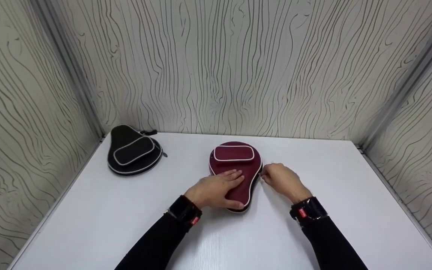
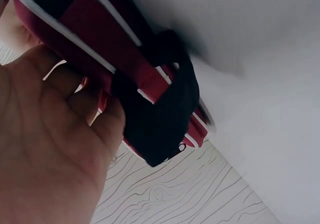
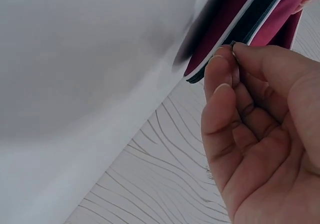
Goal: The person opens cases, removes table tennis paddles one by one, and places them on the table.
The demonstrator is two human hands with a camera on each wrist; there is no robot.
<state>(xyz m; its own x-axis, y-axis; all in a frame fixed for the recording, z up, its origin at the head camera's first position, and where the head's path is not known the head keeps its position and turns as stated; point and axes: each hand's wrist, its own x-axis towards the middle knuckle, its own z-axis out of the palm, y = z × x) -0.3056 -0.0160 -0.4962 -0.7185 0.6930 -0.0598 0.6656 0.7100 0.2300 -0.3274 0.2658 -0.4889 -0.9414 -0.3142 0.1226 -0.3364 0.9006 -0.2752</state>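
Note:
A maroon table tennis paddle case [image 1: 234, 153] with white piping lies on the white table, its narrow end toward me. My left hand [image 1: 214, 189] rests on its lower part, fingers spread over the top and thumb near the narrow end. In the left wrist view a black strap loop [image 2: 175, 99] shows on the case's side. At the case's right edge, my right hand [image 1: 283, 180] pinches a small zipper pull [image 3: 232, 44] between thumb and forefinger, along the black zipper band [image 3: 255, 19]. Most of the pull is hidden by the fingertips.
A black paddle case [image 1: 131, 153] with white piping lies at the table's back left, a short dark strap [image 1: 148, 132] beside it. Wood-grain patterned panels [image 1: 216, 67] wall the white table [image 1: 336, 168] at the back and both sides.

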